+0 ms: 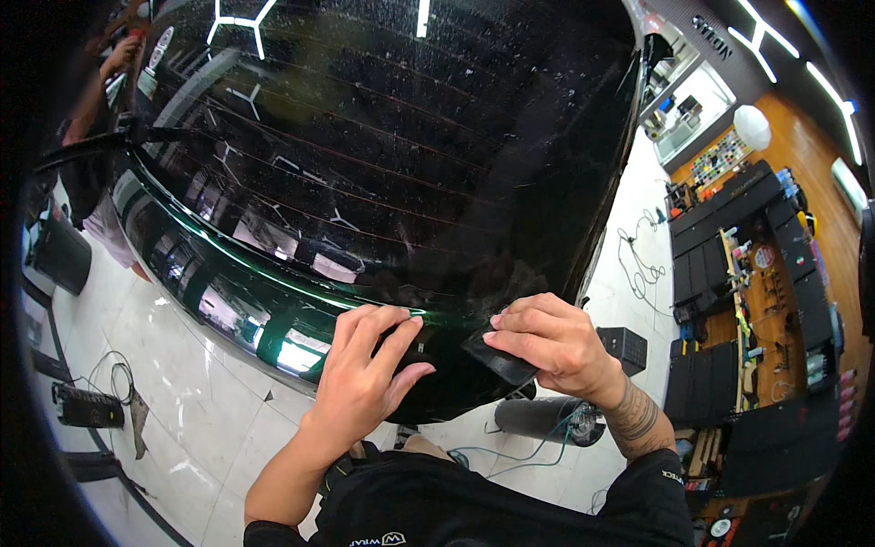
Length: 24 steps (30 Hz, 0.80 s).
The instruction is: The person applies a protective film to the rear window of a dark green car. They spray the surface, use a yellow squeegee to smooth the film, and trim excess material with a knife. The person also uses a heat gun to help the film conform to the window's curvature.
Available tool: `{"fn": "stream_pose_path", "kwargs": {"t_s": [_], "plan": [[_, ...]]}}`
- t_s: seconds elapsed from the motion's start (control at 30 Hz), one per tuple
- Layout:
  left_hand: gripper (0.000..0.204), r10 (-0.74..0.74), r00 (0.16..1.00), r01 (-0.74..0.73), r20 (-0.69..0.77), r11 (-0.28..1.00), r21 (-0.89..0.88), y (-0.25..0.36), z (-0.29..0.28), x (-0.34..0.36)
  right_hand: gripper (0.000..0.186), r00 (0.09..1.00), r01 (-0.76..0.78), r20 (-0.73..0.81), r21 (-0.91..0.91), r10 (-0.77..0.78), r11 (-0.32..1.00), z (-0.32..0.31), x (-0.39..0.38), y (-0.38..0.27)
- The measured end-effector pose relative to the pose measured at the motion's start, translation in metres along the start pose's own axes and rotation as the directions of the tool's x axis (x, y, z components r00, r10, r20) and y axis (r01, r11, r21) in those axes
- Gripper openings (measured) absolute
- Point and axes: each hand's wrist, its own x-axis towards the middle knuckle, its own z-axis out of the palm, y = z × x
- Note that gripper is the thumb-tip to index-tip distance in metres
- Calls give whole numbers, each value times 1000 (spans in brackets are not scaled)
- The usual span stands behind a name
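A wet, dark rear window (pixel 392 155) of a car fills the upper middle, with a glossy dark green body panel (pixel 237 283) curving below it. The fingertips of my left hand (pixel 372 365) rest on that panel's upper edge, fingers bent and apart, thumb out, holding nothing. To the right, my right hand (pixel 556 351) grips a flat black squeegee (pixel 492 357) against the dark panel at the car's corner.
Another person (pixel 91 137) stands at the left, near a black bin (pixel 59 251). A black cylinder (pixel 547 419) with hoses lies below the car. Cables (pixel 638 264) lie on the white floor. A workbench (pixel 738 319) with black cases and tools runs along the right.
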Motion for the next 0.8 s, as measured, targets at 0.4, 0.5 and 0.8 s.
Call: {"fn": "stream_pose_path", "kwargs": {"t_s": [0.4, 0.5, 0.8], "plan": [[50, 126, 983, -121, 133, 991, -51, 54, 23, -10, 11, 948, -171, 238, -178, 211, 969, -8, 51, -15], [61, 83, 950, -130, 302, 981, 141, 65, 45, 4, 10, 935, -182, 270, -196, 232, 964, -9, 53, -11], [38, -51, 960, -69, 276, 911, 407, 79, 66, 15, 18, 949, -308, 19, 271, 315, 912, -58, 48, 17]]}}
